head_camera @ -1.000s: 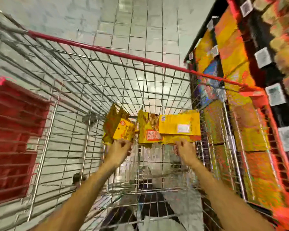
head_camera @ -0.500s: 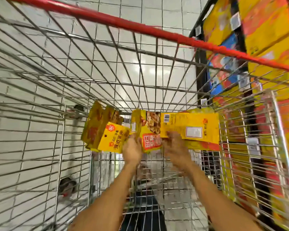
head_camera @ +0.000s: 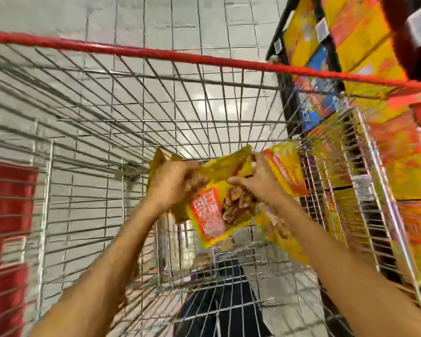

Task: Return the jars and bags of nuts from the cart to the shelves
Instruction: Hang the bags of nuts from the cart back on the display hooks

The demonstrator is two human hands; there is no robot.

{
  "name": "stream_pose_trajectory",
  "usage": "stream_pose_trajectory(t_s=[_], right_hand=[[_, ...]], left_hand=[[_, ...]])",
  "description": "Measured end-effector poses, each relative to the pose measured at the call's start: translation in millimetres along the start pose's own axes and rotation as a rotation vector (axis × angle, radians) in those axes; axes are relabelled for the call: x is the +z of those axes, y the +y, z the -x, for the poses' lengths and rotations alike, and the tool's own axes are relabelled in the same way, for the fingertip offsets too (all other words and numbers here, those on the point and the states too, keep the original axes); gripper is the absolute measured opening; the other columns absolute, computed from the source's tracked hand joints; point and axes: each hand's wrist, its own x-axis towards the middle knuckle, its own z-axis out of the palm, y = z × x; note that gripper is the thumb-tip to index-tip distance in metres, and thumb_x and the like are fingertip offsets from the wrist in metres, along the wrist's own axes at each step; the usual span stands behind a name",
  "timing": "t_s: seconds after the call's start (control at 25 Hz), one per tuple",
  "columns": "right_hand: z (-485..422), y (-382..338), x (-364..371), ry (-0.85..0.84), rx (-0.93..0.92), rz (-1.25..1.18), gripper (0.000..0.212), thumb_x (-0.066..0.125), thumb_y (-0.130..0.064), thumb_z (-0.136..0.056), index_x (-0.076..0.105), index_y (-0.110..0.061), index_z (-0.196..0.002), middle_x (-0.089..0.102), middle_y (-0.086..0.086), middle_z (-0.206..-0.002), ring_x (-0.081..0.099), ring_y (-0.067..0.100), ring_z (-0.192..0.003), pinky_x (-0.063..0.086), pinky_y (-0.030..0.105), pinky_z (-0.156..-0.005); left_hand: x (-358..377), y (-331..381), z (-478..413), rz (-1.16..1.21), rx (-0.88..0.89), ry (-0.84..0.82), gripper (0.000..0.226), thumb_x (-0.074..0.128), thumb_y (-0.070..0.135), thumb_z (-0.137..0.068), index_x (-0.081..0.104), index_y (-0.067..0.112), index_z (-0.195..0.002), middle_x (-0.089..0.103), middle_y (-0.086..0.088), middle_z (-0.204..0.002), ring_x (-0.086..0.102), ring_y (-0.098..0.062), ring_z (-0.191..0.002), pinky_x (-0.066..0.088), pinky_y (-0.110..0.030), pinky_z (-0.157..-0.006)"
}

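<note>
Yellow nut bags held up over the cart

Left hand has its grip curled tight round the bundle's left end. The right hand grip pinches the tops, centre-right. The front bag hangs just below both hands, its long axis roughly up-down and slightly tilted. Shelves are at the right edge.

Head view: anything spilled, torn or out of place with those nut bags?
Nothing looks spilled or torn. The yellow nut bags are bunched and tilted, gripped by the left hand and right hand within the cart; motion blur hides fine damage.
</note>
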Motion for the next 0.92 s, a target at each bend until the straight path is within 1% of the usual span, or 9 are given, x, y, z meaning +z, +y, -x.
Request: stream_pose_trajectory(t_s=[0.12,0.24,0.32,0.4,0.48,0.6,0.72,0.84,0.92], right_hand=[[51,-29,-21,0.132,-0.064,-0.11,0.04,0.08,-0.023,-0.07,0.063,-0.006,-0.103,0.068,0.005,-0.09,0.063,0.023,-0.091,0.046,0.019,-0.072],[97,-58,-52,0.189,-0.143,-0.289,0.005,0.072,-0.02,-0.079,0.07,-0.017,-0.076,0.072,0.0,-0.07,0.068,0.014,-0.068,0.051,0.022,-0.06],[125,-73,-75,0.266,-0.204,-0.327,0.031,0.067,-0.013,-0.083,0.066,-0.028,-0.056,0.063,-0.016,-0.053,0.055,-0.01,-0.048,0.039,0.005,-0.048],[147,-81,-93,0.322,-0.232,-0.36,0.045,0.064,-0.007,-0.085,0.061,-0.025,-0.044,0.054,-0.023,-0.04,0.048,-0.015,-0.041,0.034,0.003,-0.045],[168,-84,-107,0.39,-0.242,-0.403,0.035,0.063,-0.01,-0.085,0.057,-0.019,-0.052,0.056,-0.017,-0.042,0.048,-0.014,-0.043,0.035,0.005,-0.049],[203,-75,-126,0.481,-0.225,-0.54,0.02,0.064,-0.018,-0.085,0.064,-0.018,-0.064,0.064,-0.019,-0.052,0.055,-0.012,-0.052,0.042,0.008,-0.056],[251,-56,-151,0.568,-0.23,-0.741,0.02,0.072,-0.046,-0.066,0.075,-0.026,-0.069,0.072,-0.014,-0.068,0.065,0.001,-0.066,0.053,0.019,-0.068],[300,-47,-175,0.778,-0.273,-0.972,0.016,0.064,-0.028,-0.076,0.073,-0.016,-0.071,0.071,-0.011,-0.063,0.067,0.0,-0.061,0.053,0.015,-0.056],[329,-42,-190,0.897,-0.288,-1.013,0.021,0.05,-0.014,-0.09,0.065,-0.014,-0.077,0.071,-0.011,-0.062,0.066,-0.001,-0.059,0.053,0.015,-0.056]], left_hand=[[-55,30,14,0.058,0.059,0.091,0.043,0.077,0.04,-0.069,0.042,0.024,-0.05,0.039,0.007,-0.044,0.05,-0.011,-0.051,0.029,-0.029,-0.049],[-93,60,25,-0.01,0.233,0.136,0.042,0.076,0.049,-0.063,0.055,0.014,-0.055,0.046,0.002,-0.045,0.041,-0.005,-0.046,0.028,-0.028,-0.05],[-113,82,35,-0.058,0.374,0.147,0.049,0.076,0.05,-0.062,0.064,0.002,-0.063,0.052,-0.009,-0.048,0.04,-0.014,-0.05,0.033,-0.025,-0.053],[-125,106,47,-0.081,0.501,0.111,0.056,0.072,0.054,-0.059,0.069,-0.001,-0.071,0.063,-0.021,-0.06,0.05,-0.022,-0.053,0.04,-0.031,-0.057],[-134,126,57,-0.085,0.599,0.099,0.056,0.072,0.055,-0.056,0.068,0.0,-0.07,0.064,-0.02,-0.06,0.055,-0.02,-0.054,0.042,-0.031,-0.055],[-150,154,68,0.021,0.633,0.122,0.042,0.068,0.054,-0.059,0.064,0.013,-0.064,0.058,-0.004,-0.054,0.05,0.0,-0.048,0.035,-0.011,-0.047],[-163,191,75,0.143,0.698,0.058,0.031,0.066,0.05,-0.063,0.062,0.02,-0.065,0.058,0.001,-0.06,0.053,-0.002,-0.053,0.038,-0.017,-0.045],[-158,240,79,0.271,0.784,-0.016,0.041,0.065,0.051,-0.067,0.065,0.01,-0.066,0.057,0.0,-0.059,0.048,-0.002,-0.049,0.037,-0.014,-0.043],[-148,273,84,0.348,0.831,-0.089,0.031,0.065,0.049,-0.068,0.064,0.019,-0.061,0.056,0.009,-0.053,0.045,0.001,-0.046,0.034,-0.012,-0.044]])
